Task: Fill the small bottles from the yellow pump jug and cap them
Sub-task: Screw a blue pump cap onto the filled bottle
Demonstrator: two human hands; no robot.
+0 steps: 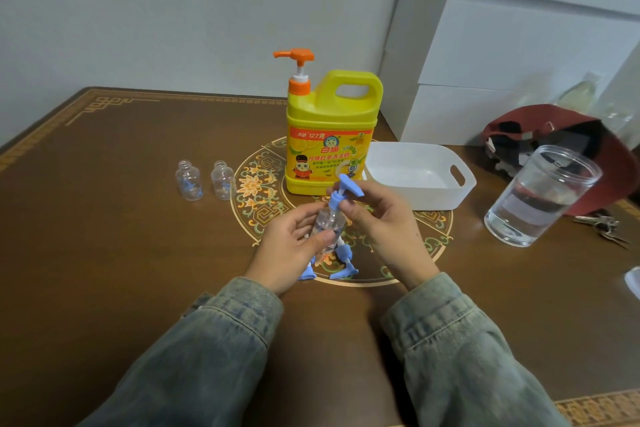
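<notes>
The yellow pump jug (pixel 329 135) with an orange pump stands upright at the table's middle back. My left hand (pixel 287 246) holds a small clear bottle (pixel 329 222) tilted above the table. My right hand (pixel 377 218) grips the blue pump cap (pixel 341 192) sitting on that bottle's neck. Two more small clear bottles (pixel 188 180) (pixel 223 180) stand uncapped to the left of the jug. Two loose blue pump caps (pixel 343 265) (pixel 306 272) lie on the table just under my hands.
A white plastic basket (pixel 420 175) sits right of the jug. A clear cup (pixel 540 194) holding some clear liquid stands at the right, with a red cap (pixel 561 128) behind it and keys (pixel 601 224) beside it. White boxes stand at the back right.
</notes>
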